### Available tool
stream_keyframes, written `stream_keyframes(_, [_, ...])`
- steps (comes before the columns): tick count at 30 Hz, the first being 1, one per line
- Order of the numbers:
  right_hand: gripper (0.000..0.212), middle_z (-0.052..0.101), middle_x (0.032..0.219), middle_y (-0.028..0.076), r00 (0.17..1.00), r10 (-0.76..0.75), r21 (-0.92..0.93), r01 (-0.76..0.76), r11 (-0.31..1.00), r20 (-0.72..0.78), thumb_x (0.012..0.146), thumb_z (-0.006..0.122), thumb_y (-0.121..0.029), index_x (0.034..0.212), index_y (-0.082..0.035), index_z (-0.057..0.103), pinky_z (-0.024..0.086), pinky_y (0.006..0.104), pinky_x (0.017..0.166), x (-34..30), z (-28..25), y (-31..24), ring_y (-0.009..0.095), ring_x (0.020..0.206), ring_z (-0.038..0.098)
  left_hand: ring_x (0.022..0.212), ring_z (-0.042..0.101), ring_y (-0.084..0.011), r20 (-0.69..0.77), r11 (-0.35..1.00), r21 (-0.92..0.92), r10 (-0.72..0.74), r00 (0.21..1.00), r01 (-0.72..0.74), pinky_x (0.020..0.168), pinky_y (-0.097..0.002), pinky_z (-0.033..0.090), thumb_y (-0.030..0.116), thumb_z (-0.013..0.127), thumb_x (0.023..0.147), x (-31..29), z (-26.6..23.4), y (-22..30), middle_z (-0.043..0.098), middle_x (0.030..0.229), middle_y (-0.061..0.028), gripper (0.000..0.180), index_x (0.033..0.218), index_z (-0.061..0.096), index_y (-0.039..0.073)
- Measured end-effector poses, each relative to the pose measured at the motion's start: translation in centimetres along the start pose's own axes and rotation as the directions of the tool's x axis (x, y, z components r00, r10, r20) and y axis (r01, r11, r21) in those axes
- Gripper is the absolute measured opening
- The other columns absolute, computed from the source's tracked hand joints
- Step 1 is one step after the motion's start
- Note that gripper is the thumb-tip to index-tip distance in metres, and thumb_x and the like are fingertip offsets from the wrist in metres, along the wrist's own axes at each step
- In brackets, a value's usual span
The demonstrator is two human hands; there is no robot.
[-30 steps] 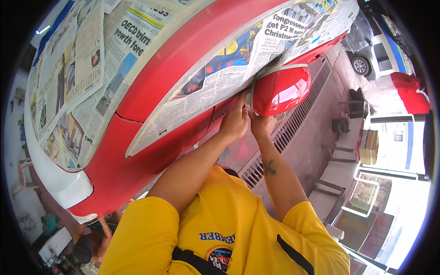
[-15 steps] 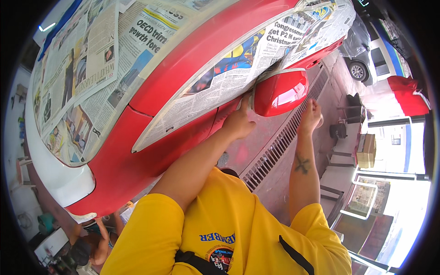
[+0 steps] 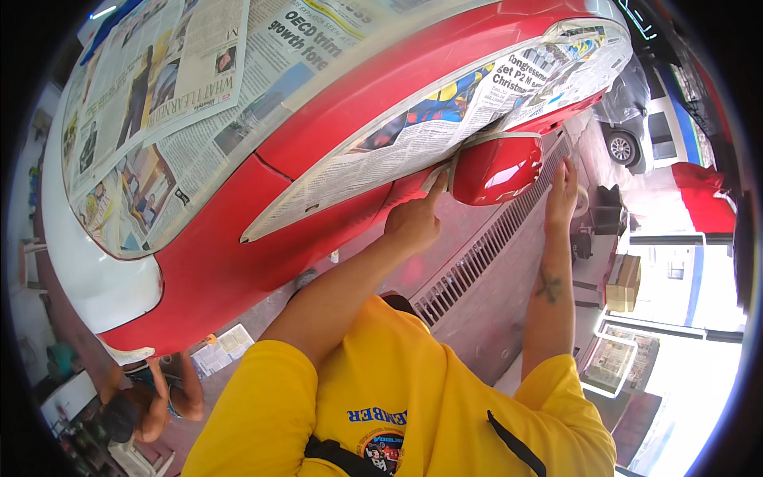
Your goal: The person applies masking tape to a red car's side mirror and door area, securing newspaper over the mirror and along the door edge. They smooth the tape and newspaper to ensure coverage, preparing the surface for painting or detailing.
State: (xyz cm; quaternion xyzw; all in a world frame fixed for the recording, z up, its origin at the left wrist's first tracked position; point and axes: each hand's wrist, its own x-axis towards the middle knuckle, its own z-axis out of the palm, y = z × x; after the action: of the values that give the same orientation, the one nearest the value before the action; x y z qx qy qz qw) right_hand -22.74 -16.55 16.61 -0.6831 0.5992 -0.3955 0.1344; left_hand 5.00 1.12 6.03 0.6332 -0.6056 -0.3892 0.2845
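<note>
Bent at the elbow, my left arm reaches to the car's red side mirror [image 3: 499, 168]. My left hand [image 3: 415, 221] has its index finger stretched out against the pale masking tape at the mirror's inner edge, with the other fingers curled and no object seen in them. To the right of the mirror, my right hand [image 3: 562, 195] is raised with fingers pointing up. A pale roll of tape [image 3: 583, 202] shows partly behind it and appears to be held there; the grip itself is hidden. Newspaper [image 3: 381, 163] covers the side window above the red body panel [image 3: 230, 254].
A floor drain grate [image 3: 477, 258] runs beneath the mirror. At lower left another person [image 3: 151, 405] crouches by the white bumper corner [image 3: 127, 302]. A cardboard box [image 3: 623, 283] and a grey parked car [image 3: 624, 143] stand to the right.
The car has shifted slightly right in view. My right hand has moved right, away from the mirror, its fingers straighter. My left index finger stays at the mirror's inner edge.
</note>
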Motion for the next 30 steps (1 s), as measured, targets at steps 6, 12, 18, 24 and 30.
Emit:
stream_keyframes(6, [0.066, 0.065, 0.079, 0.005, 0.893, 0.373, -0.108, -0.357, 0.928, 0.253, 0.099, 0.080, -0.026, 0.154, -0.004, 0.049, 0.050, 0.0302, 0.064, -17.6, 3.2, 15.6, 0.013, 0.070, 0.061, 0.078, 0.077, -0.0349, -0.109, 0.977, 0.215, 0.009, 0.994, 0.015, 0.067, -0.0516, 0.061, 0.011, 0.064, 0.093, 1.1, 1.9, -0.1, 0.077, 0.088, -0.0182, 0.097, 0.175, 0.015, 0.020])
stream_keyframes(12, [0.089, 0.072, 0.106, 0.037, 0.330, 0.292, -0.364, 0.181, 0.913, 0.897, 0.091, 0.079, -0.032, 0.158, -0.004, 0.029, 0.058, 0.0596, 0.091, -31.2, 4.7, 18.5, 0.055, 0.106, 0.071, 0.075, 0.075, -0.0407, -0.176, 0.932, 0.357, 0.000, 0.984, 0.064, 0.068, -0.0557, 0.060, 0.014, 0.066, 0.091, 1.8, 2.3, -0.1, 0.075, 0.082, -0.0192, 0.092, 0.171, 0.022, 0.018])
stream_keyframes(18, [0.072, 0.077, 0.096, 0.024, 0.325, 0.187, -0.193, -0.016, 0.981, 0.927, 0.094, 0.073, -0.015, 0.155, -0.001, 0.038, 0.060, 0.0427, 0.088, -29.3, 10.5, 23.1, 0.039, 0.095, 0.078, 0.062, 0.064, -0.0224, -0.343, 0.995, -0.096, -0.025, 0.939, -0.008, 0.065, -0.0390, 0.053, 0.009, 0.069, 0.099, 1.1, 4.5, -1.0, 0.060, 0.067, -0.0091, 0.079, 0.169, 0.033, 0.013])
stream_keyframes(24, [0.031, 0.078, 0.102, 0.011, 0.375, -0.131, 0.304, -0.451, 0.839, 0.918, 0.104, 0.072, -0.010, 0.131, 0.003, 0.065, 0.057, 0.0357, 0.091, -21.3, 14.0, 24.5, 0.020, 0.093, 0.074, 0.063, 0.053, -0.0046, -0.713, 0.901, -0.242, 0.086, 0.696, -0.359, 0.063, -0.0235, 0.044, 0.000, 0.077, 0.095, -1.2, 16.2, -6.9, 0.056, 0.067, 0.0019, 0.033, 0.127, 0.070, 0.002])
stream_keyframes(30, [0.031, 0.077, 0.118, 0.013, 0.680, -0.387, 0.747, -0.369, 0.553, 0.623, 0.104, 0.072, -0.007, 0.134, 0.001, 0.065, 0.052, 0.0356, 0.100, -22.8, 16.2, 23.0, 0.018, 0.107, 0.070, 0.069, 0.062, -0.0101, -0.698, 0.810, -0.086, 0.366, 0.615, -0.579, 0.063, -0.0258, 0.049, 0.000, 0.089, 0.085, -0.4, 21.8, -14.3, 0.068, 0.083, -0.0028, 0.023, 0.102, 0.074, 0.004])
